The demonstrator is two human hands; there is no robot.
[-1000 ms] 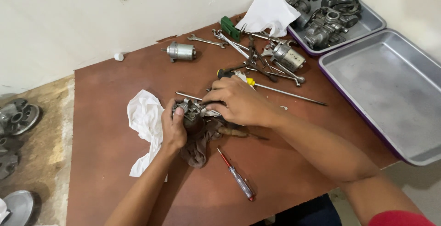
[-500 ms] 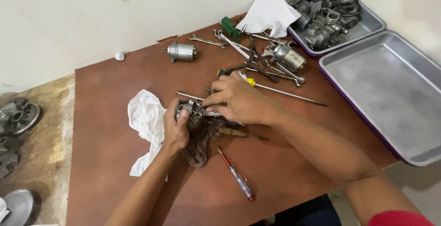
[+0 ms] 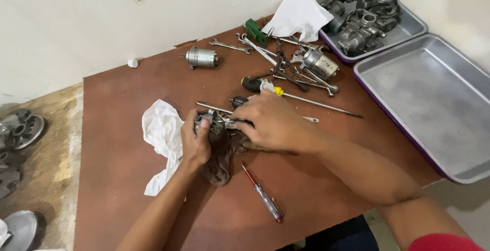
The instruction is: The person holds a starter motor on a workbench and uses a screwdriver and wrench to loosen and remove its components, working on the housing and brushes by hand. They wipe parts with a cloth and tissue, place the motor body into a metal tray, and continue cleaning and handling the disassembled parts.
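No pkgs, labels, signs or screens in view.

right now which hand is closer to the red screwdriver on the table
Right. The right hand is just above the red screwdriver, over its tip end, while the left hand is off to its left, gripping the small metal part.

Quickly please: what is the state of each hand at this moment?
Left hand: closed around the small grey metal engine part, above a dark rag.
Right hand: fingers bent onto the same part; what it grips cannot be told.
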